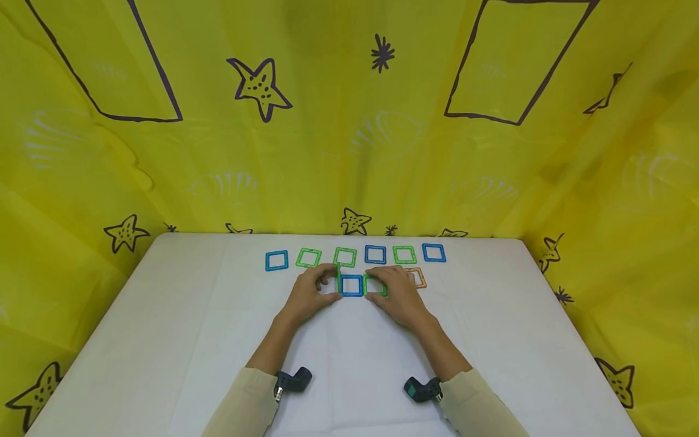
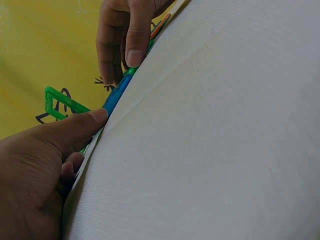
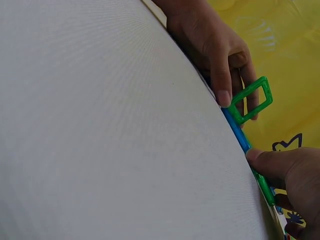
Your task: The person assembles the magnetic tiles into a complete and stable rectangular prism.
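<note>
At the middle of the white table a blue square magnetic tile [image 1: 352, 295], an open frame, lies flat between both hands. My left hand [image 1: 306, 297] holds a green square tile [image 1: 338, 279] that stands upright along the blue tile's left edge; the right wrist view shows this upright green frame [image 3: 269, 92] clearly. With thumb and fingers, my right hand [image 1: 401, 294] grips another green tile [image 1: 364, 285] lying flat against the blue tile's right side. An orange tile [image 1: 422, 278] lies just beyond the right hand, partly hidden by it.
Behind the hands a row of blue and green tiles runs across the table [image 1: 191, 340], from a blue tile [image 1: 276, 269] at left to another blue one [image 1: 434, 260] at right. A yellow curtain [image 1: 322, 152] with sea drawings hangs around the table's back and sides.
</note>
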Demonstrator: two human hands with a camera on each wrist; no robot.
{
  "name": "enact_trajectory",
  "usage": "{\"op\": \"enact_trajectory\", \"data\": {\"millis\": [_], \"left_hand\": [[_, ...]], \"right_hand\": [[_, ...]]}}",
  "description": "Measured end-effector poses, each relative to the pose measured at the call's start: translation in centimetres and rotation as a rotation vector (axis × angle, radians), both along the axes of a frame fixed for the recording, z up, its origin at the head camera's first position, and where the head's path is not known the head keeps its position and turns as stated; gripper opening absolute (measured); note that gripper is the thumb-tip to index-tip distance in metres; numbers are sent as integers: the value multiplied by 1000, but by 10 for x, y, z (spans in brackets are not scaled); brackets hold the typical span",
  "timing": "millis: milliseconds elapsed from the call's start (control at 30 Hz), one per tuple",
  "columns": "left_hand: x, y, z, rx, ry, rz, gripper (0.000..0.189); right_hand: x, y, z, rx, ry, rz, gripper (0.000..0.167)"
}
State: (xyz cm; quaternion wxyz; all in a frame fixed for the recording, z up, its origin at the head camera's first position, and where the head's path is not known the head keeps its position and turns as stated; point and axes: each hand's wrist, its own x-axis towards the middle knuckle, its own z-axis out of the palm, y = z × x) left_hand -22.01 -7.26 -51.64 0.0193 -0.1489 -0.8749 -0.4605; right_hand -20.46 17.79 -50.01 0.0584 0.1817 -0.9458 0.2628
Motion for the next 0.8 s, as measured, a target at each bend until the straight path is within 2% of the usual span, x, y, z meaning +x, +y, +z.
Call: {"op": "enact_trajectory", "data": {"millis": [800], "left_hand": [[0,1,0,-19,18,1,62]], "right_hand": [[-3,2,-1,-4,-10,0,50]]}}
